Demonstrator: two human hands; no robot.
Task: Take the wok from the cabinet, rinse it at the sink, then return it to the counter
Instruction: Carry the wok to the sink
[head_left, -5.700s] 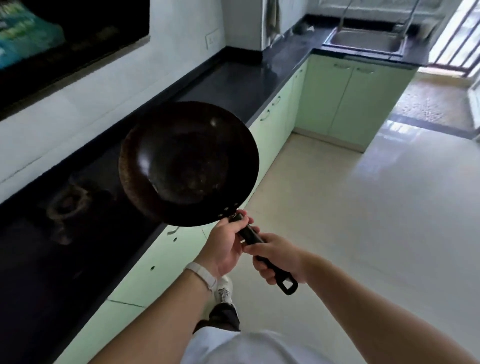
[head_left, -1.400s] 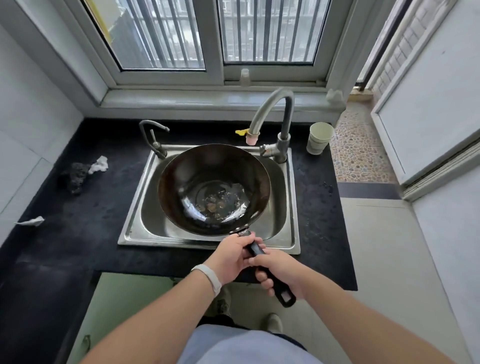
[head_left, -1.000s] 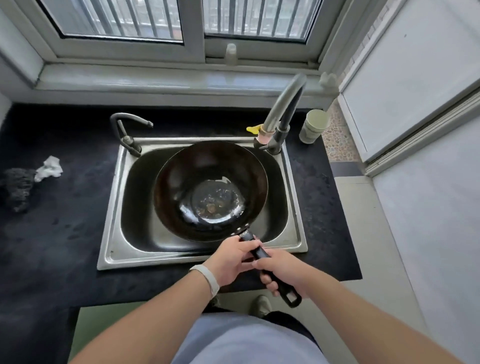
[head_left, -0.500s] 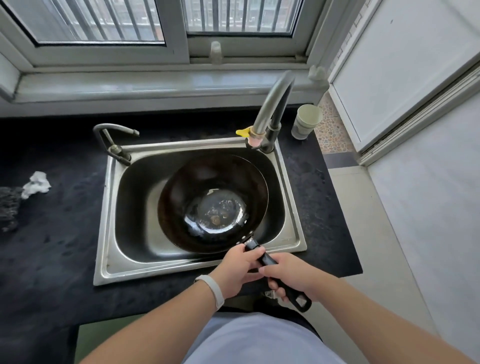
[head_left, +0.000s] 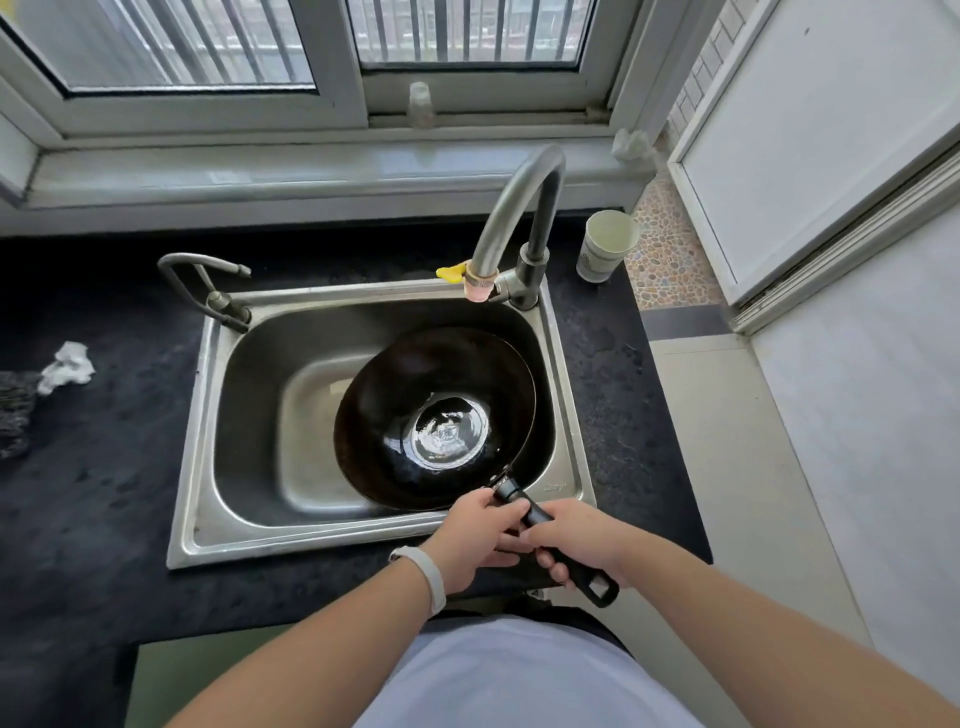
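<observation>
The dark round wok (head_left: 415, 384) lies low inside the steel sink (head_left: 202, 447), toward its right side, with a shiny wet patch at its bottom. Its black handle (head_left: 582, 577) sticks out over the sink's front rim. My left hand (head_left: 475, 535) grips the handle close to the pan. My right hand (head_left: 576, 535) grips it further back, and the handle's looped end shows below my fingers. The curved tap (head_left: 519, 208) stands at the sink's back right, its spout above the wok's far edge. No water stream is visible.
A black counter (head_left: 88, 499) surrounds the sink. A small second tap (head_left: 208, 280) stands at the back left. A paper cup (head_left: 605, 247) stands right of the main tap. A crumpled tissue (head_left: 67, 366) and dark scrubber (head_left: 15, 410) lie at the left. White floor lies to the right.
I carried the wok from the long counter to the sink. In the last second it dropped lower into the basin and shifted to the right; both hands stayed on the handle.
</observation>
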